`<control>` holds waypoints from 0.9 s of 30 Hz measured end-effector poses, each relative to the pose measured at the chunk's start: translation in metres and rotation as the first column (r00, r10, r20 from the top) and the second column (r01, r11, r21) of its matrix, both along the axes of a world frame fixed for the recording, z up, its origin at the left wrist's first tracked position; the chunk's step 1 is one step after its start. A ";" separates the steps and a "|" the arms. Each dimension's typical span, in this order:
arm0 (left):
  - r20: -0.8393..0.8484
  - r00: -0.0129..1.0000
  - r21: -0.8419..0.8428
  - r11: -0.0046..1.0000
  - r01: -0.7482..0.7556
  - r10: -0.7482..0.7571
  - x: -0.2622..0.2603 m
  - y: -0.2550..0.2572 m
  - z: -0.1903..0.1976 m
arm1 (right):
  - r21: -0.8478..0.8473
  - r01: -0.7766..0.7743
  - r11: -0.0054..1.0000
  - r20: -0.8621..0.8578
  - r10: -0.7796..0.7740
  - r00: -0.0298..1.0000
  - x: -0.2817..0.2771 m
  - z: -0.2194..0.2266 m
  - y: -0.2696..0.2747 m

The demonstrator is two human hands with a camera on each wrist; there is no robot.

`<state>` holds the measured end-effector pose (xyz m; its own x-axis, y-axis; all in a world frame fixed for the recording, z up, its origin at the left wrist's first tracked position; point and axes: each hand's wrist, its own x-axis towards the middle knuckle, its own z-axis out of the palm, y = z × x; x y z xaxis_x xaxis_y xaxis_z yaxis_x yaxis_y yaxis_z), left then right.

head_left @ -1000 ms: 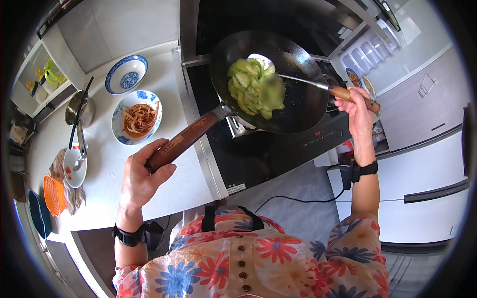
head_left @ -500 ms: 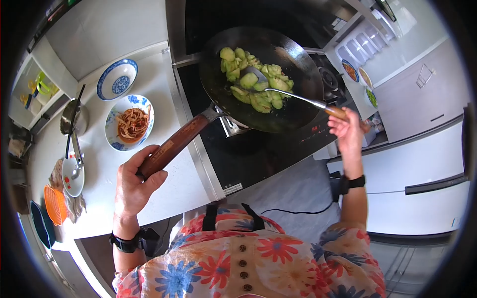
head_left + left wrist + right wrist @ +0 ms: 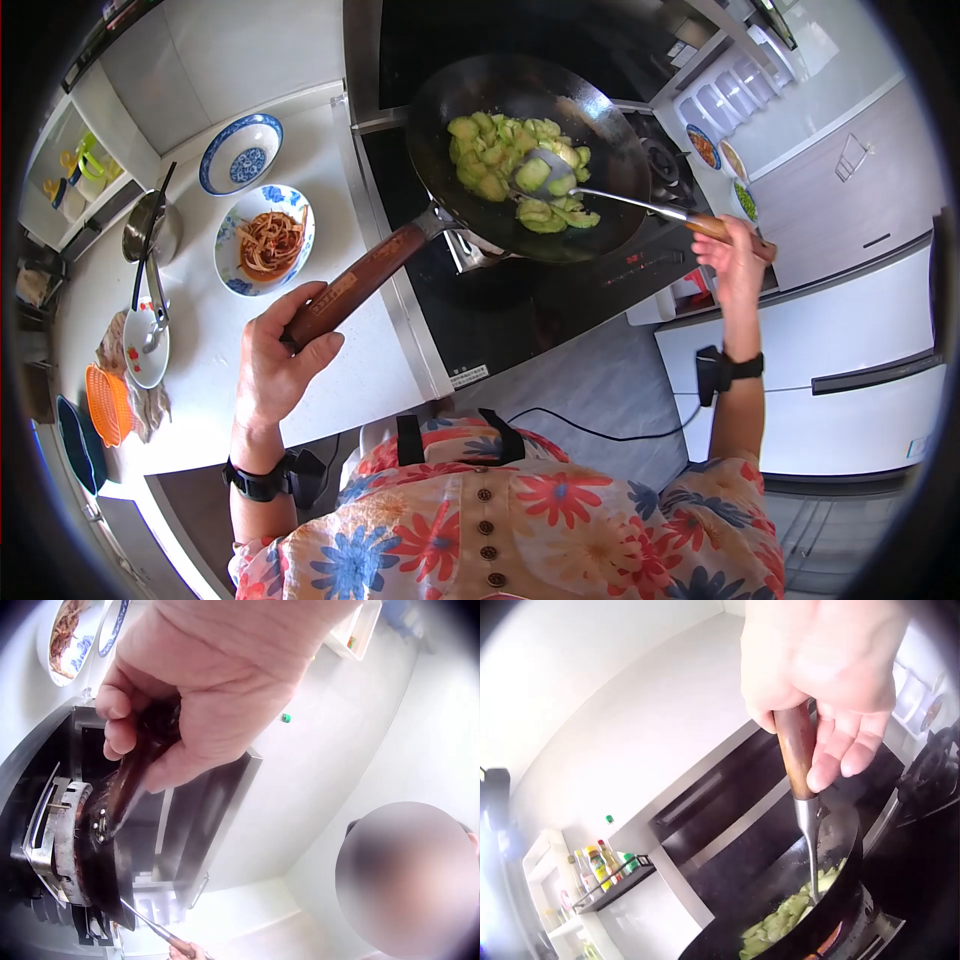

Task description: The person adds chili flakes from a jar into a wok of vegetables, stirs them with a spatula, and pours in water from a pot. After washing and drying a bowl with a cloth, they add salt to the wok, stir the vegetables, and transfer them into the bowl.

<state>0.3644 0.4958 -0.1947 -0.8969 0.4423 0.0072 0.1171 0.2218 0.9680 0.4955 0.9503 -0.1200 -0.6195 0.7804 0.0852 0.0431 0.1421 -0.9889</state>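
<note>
My left hand (image 3: 278, 355) grips the brown wooden handle (image 3: 365, 278) of a dark wok (image 3: 612, 150) on the stove. In the left wrist view, the fingers (image 3: 118, 735) curl around that handle. My right hand (image 3: 737, 268) holds a metal spatula (image 3: 655, 208) by its wooden grip, fingers partly extended along it in the right wrist view. The spatula's head is down among sliced green vegetables (image 3: 490, 160), with a slice or two lying on it. Some slices (image 3: 560, 216) form a smaller group on the near side of the wok.
Left of the stove, the counter (image 3: 215, 340) holds a bowl of reddish-brown strips (image 3: 270, 243), a blue-rimmed bowl (image 3: 243, 155), a metal pot (image 3: 165, 225), a spoon dish (image 3: 147, 362) and an orange basket (image 3: 107, 405). Small filled dishes (image 3: 703, 147) stand beyond the right burner (image 3: 668, 165).
The vegetable slices, heaped and partly blurred a second ago, now lie spread in the wok. The spatula's head has dipped among them, and my right hand has shifted right since half a second ago.
</note>
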 end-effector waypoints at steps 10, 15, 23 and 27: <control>0.024 1.000 0.005 1.000 -0.017 0.017 0.002 -0.001 -0.001 | 0.413 -0.041 0.910 -0.022 0.055 0.998 -0.026 0.060 0.008; 0.033 0.999 0.016 1.000 -0.012 0.011 0.002 0.000 0.000 | 0.188 -0.092 0.978 -0.145 0.121 0.982 -0.048 0.014 -0.017; 0.050 0.999 0.007 1.000 -0.015 0.014 0.003 0.002 0.001 | -0.042 -0.170 0.984 -0.172 0.161 0.972 -0.048 -0.004 -0.043; 0.040 0.999 -0.018 1.000 -0.012 0.012 0.004 0.000 0.005 | -0.173 -0.011 0.985 -0.066 0.000 0.998 -0.002 -0.028 -0.009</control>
<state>0.3682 0.4956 -0.1901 -0.9015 0.4312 -0.0368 0.0755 0.2403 0.9678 0.4932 0.9409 -0.1475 -0.6214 0.7835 -0.0103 -0.0230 -0.0313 -0.9992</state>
